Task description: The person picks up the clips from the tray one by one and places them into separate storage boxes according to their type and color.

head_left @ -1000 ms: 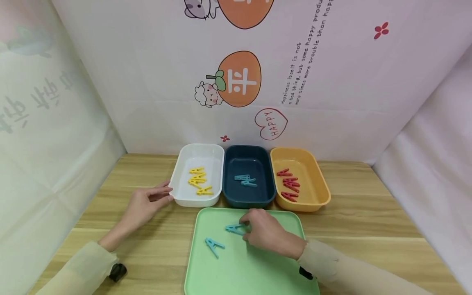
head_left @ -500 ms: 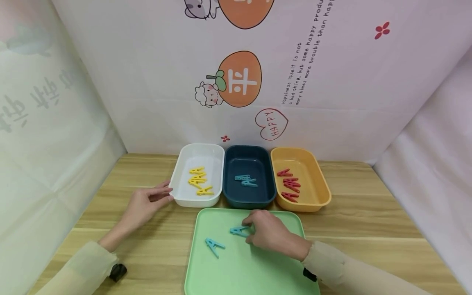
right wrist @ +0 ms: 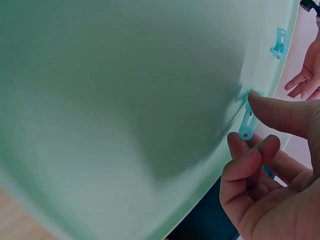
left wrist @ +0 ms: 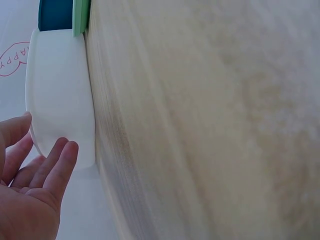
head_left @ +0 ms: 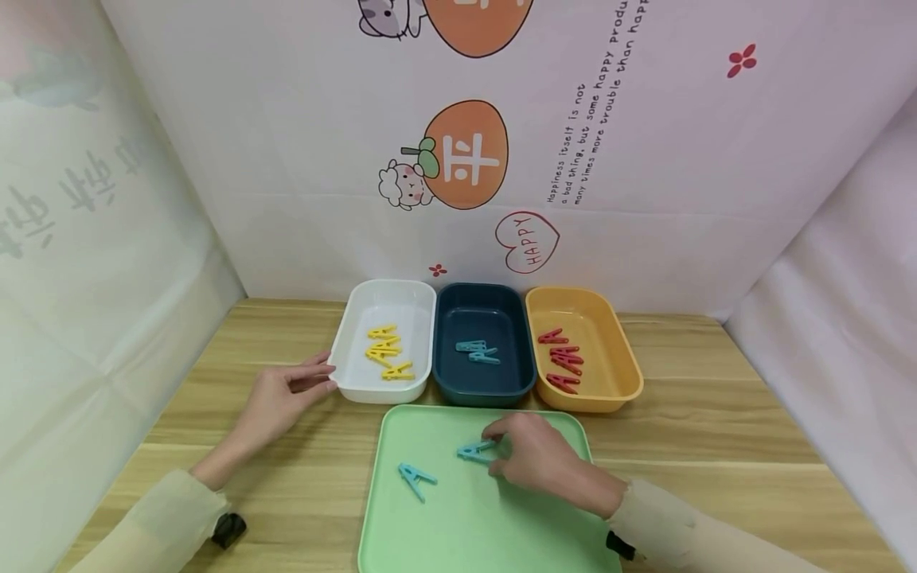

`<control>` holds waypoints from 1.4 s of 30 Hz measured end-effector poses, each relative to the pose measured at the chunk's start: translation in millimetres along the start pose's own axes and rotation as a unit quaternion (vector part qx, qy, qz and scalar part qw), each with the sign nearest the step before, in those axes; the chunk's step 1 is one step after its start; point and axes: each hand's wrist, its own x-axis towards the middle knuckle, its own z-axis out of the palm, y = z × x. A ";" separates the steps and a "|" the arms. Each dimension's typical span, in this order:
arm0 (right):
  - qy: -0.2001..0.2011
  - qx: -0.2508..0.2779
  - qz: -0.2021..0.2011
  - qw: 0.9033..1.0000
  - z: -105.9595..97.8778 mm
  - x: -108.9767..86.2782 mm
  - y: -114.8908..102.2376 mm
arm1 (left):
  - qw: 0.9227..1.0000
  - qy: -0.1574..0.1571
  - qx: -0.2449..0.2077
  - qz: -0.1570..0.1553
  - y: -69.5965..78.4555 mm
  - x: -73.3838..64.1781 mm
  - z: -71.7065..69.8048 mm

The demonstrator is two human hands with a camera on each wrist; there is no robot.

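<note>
On the green tray (head_left: 444, 533), my right hand (head_left: 540, 454) holds a light-blue clothespin (head_left: 473, 452) by its two spread legs, between thumb and fingertips. In the right wrist view the same clothespin (right wrist: 248, 122) lies against the tray between the thumb and a finger. A second light-blue clothespin (head_left: 415, 480) lies on the tray to the left. My left hand (head_left: 282, 402), fingers relaxed, touches the left side of the white bin (head_left: 383, 392); the left wrist view has its fingers (left wrist: 62, 167) at the bin's wall.
Behind the tray, the white bin holds several yellow clothespins (head_left: 384, 346). The dark blue bin (head_left: 483, 306) beside it holds light-blue clothespins (head_left: 478, 350). Several red clothespins (head_left: 564, 358) lie in the orange bin (head_left: 605, 350). All stand on a wooden table (head_left: 702, 446) before a printed cloth.
My right hand has shifted to the right and slightly nearer, and the clothespin at its fingertips has slid along the tray with it. The left hand keeps its place.
</note>
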 end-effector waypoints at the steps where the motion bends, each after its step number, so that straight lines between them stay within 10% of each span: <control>1: 0.003 0.003 -0.004 1.000 -0.4 -1.1 1.5 | 1.000 0.000 0.000 -0.001 0.1 -0.2 0.0; 42: 0.086 0.127 0.065 0.986 -45.2 -27.4 23.4 | 1.000 -0.001 -0.002 0.003 -0.6 0.7 0.2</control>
